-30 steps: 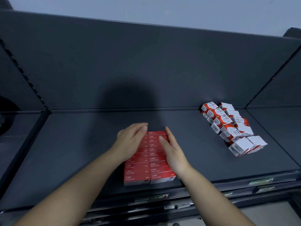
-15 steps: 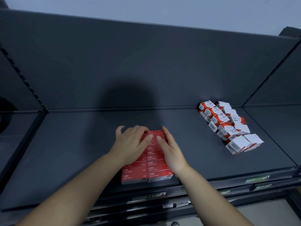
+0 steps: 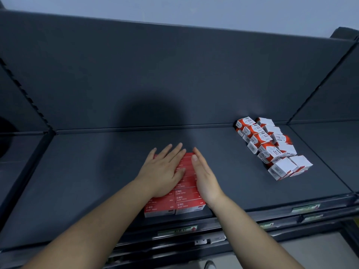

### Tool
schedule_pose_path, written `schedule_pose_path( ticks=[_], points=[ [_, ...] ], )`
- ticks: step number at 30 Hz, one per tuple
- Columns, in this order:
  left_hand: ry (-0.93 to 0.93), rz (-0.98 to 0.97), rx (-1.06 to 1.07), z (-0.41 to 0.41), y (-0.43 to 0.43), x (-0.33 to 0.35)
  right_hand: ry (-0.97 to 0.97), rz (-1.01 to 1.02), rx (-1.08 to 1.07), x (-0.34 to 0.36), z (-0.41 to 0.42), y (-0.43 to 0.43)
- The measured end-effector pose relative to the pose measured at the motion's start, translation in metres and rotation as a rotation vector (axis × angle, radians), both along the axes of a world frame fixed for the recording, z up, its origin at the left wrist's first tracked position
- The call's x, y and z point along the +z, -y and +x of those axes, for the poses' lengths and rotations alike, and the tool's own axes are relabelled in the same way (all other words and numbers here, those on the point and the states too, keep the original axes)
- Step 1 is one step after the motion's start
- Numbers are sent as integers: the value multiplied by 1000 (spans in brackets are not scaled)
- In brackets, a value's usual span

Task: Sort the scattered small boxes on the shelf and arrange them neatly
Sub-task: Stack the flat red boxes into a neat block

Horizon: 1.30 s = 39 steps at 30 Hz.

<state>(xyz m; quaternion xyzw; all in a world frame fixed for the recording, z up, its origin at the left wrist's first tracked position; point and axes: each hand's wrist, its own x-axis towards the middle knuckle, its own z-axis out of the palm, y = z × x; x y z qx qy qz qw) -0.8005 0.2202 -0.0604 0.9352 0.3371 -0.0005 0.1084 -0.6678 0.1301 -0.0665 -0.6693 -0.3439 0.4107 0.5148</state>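
Several flat red staple boxes (image 3: 186,202) lie in two tight columns near the front edge of the dark shelf (image 3: 87,171). My left hand (image 3: 165,169) lies flat on top of the left column, fingers straight and spread. My right hand (image 3: 204,177) stands on its edge against the right side of the block, fingers straight and together. At the right, several white-and-red paper clip boxes (image 3: 270,146) sit in a rough double row running from the back wall toward the front.
A dark back panel (image 3: 174,74) rises behind the shelf. Price-label strips (image 3: 305,208) run along the front rail. Neighbouring shelf bays (image 3: 330,148) adjoin on the left and right. Bare shelf surface lies between the two groups of boxes.
My left hand has slid forward onto the red boxes and flattened with fingers spread. My right hand has stayed along the block's right side.
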Motion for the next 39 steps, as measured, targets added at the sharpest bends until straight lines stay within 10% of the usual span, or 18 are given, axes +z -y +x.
schedule_pose_path(
  ticks=[4,9,15,32,39],
  points=[
    [86,-61,14,-1,-3,1,-9,0,2,1,1,0],
    [879,-519,392,-17,12,16,-59,1,15,5,5,11],
    [1218,-1021,675,-43,59,16,-121,-15,25,-9,-4,30],
    [997,-1049,459,-56,63,8,-98,-17,195,6,-6,37],
    [287,-455,-2,-92,32,-3,755,-51,618,10,27,43]
  ],
)
